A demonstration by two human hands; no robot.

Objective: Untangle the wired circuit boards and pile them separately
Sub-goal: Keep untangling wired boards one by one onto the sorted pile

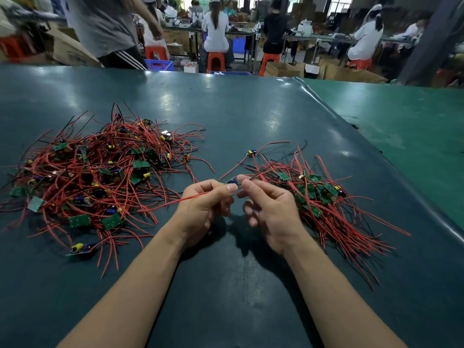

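Observation:
A large tangled heap of small green circuit boards with red and black wires (100,169) lies on the left of the dark table. A smaller, tidier pile of the same boards (316,197) lies on the right, its wires fanned toward me. Between them, above the table, my left hand (203,209) and my right hand (268,212) pinch one small board with a blue part (233,182) between their fingertips. Its red wires trail left past my left hand and up to the right. One single board (251,153) lies apart behind my hands.
The dark green table mat (238,116) ends at a raised edge on the right, beside a lighter green surface (401,126). Beyond the far edge a person stands at left, and several people sit on orange stools at benches.

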